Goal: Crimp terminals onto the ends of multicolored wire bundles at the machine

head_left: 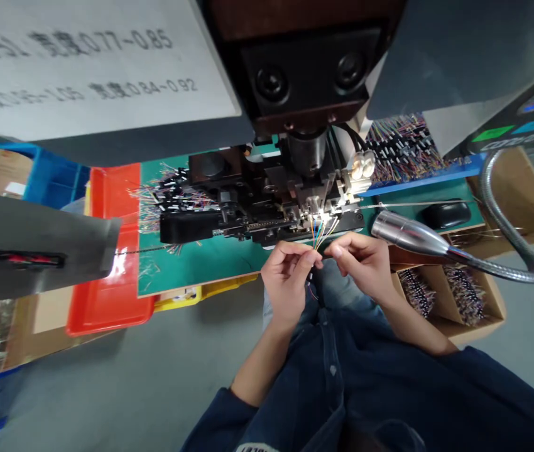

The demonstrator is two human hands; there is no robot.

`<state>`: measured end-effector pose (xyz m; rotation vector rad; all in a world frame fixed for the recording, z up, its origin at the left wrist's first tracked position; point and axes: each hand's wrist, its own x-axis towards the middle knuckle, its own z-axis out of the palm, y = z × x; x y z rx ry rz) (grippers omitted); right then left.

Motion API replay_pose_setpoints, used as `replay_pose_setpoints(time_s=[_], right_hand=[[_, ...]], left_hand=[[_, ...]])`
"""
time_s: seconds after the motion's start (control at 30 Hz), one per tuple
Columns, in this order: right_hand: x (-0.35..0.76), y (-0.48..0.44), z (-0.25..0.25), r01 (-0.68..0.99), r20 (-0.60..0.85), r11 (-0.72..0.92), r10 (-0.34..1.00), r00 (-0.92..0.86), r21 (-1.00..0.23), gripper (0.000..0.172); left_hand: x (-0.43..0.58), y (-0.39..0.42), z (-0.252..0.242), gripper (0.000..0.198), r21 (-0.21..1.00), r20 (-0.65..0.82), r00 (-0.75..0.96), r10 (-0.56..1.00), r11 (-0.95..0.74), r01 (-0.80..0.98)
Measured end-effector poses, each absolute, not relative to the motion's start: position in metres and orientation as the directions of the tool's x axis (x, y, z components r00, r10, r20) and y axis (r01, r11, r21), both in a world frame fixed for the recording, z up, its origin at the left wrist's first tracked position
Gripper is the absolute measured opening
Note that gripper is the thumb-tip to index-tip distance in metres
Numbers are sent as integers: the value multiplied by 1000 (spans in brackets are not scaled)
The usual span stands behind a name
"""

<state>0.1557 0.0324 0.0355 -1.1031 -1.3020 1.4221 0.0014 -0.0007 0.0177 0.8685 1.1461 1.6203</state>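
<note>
My left hand [288, 276] and my right hand [364, 260] meet just in front of a black crimping machine [267, 207]. Both pinch a small bundle of thin coloured wires [322, 233] whose loose ends fan up into the lit jaws of the machine. The left fingers close on the bundle's lower part, where a dark connector body hangs down. With pinched fingertips, the right hand holds the wires from the right side. Dark blue sleeves cover both forearms partway.
A green mat [201, 260] carries the machine. A red tray [107, 276] lies to the left, with a pile of wire harnesses [163, 194] behind it. A flexible metal lamp [408, 235] reaches in from the right. Cardboard boxes [455, 295] hold more harnesses.
</note>
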Motion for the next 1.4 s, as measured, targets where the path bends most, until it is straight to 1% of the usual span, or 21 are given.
replay_pose_setpoints(time_s=[0.1,0.17,0.23,0.33,0.4,0.43,0.53,0.67,0.73,0.83,0.9,0.97,1.03,1.07,1.13,1.2,1.23,1.27,1.3,1.37,1.4], right_hand=[[172,13,18,40,-16,-1,929,-369,-999,28],[182,-1,9,33,-1,18,870,-492,-999,28],[194,-14,4,2,-21,-24,852,-523,-1000,30],[215,-32,3,11,-115,-123,891,-439,-992,34],[227,-43,4,23,-135,-138,904,-405,-990,38],[231,-49,4,22,-127,-129,909,-397,-991,40],[235,-66,1,-14,-98,-111,928,-359,-994,30],[239,-83,-2,-60,-68,-87,963,-259,-994,29],[242,-89,-1,-62,-50,-67,967,-251,-996,32],[252,-96,-1,-101,-68,-98,960,-270,-990,37],[268,-99,0,-107,-85,-112,969,-234,-988,39],[296,-98,1,-50,-94,-102,985,-146,-994,38],[334,-86,8,62,-75,-74,997,-10,-995,37],[355,-75,13,136,-40,-50,997,72,-989,36],[393,-36,30,317,54,-8,981,187,-948,35],[419,23,50,487,189,66,960,208,-871,35],[426,57,60,540,244,114,954,175,-834,34],[429,92,68,572,257,131,955,145,-810,33],[429,127,75,585,227,116,967,119,-802,32],[423,185,82,632,63,17,997,50,-775,31],[418,207,82,710,14,-25,999,50,-703,27]], left_hand=[[6,-5,22,22,947,47,-298,953,-138,-289],[11,-10,22,22,947,49,-285,957,-136,-292],[18,-15,20,22,946,51,-262,964,-131,-297],[32,-22,17,17,940,66,-227,972,-137,-313],[44,-27,16,17,937,76,-200,977,-138,-321],[50,-29,17,17,938,78,-177,981,-132,-321],[67,-35,18,15,950,84,-102,991,-110,-292],[84,-42,21,17,966,115,-101,988,-135,-220],[94,-45,24,20,973,116,-88,989,-131,-190],[110,-48,29,18,981,111,-42,993,-116,-157],[120,-45,31,14,978,148,-11,989,-149,-145],[126,-41,31,16,975,194,32,980,-189,-119],[127,-36,28,25,975,212,64,975,-207,-78],[127,-34,25,25,977,209,75,975,-205,-56],[125,-33,19,19,983,183,105,977,-182,-21],[125,-34,13,15,991,129,159,979,-134,20],[125,-34,10,15,993,100,183,978,-110,44],[126,-35,8,15,994,76,203,976,-91,67],[127,-35,7,15,993,58,221,974,-79,89],[127,-35,8,13,989,41,255,966,-76,128],[126,-35,10,13,987,37,267,963,-77,143]])
